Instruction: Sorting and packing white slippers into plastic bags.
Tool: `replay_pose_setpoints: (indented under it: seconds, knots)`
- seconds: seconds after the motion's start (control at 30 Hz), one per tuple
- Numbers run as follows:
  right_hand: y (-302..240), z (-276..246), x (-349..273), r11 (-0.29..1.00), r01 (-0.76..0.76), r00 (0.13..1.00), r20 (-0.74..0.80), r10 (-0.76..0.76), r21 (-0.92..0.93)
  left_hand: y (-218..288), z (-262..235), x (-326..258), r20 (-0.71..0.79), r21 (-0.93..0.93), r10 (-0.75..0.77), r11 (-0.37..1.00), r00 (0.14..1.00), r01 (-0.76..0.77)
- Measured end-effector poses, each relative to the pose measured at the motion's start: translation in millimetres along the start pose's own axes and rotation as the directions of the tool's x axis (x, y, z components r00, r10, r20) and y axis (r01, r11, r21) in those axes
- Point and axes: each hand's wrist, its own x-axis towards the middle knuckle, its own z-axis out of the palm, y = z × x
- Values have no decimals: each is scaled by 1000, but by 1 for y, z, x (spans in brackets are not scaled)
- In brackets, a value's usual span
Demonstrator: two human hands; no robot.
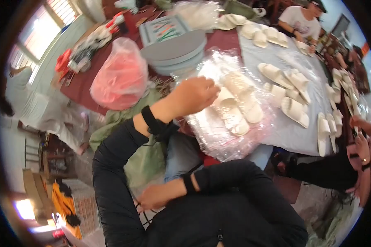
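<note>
Lying nr L hand [196,97] amid clear plastic [215,144]: 2 cream slippers [233,116].

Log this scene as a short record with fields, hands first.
left hand: curled, above clear plastic; grip unclear
right hand: low before the black jacket; grip unclear
nearest work: cream slippers amid the plastic
tabletop: pale cover, more cream slippers
left side: plastic bag, pinkish-red contents
across: person in white shirt, hands at slippers
</note>
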Motion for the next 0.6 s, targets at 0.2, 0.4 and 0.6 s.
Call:
replay_pose_setpoints:
  seconds: [0.2,0.4,0.6]
  knots:
    - [-10,-26,-103,964,-266,957,122,263,11,41,119,-29,66,123,-163,980,984,154]
    - [-44,-92,-281,829,-500,735,-382,560,251,69,141,-52,75,49,-365,931,928,363]
    - [-36,-102,-334,566,-803,17,-944,329,183,69,140,-68,54,-8,-362,932,931,363]
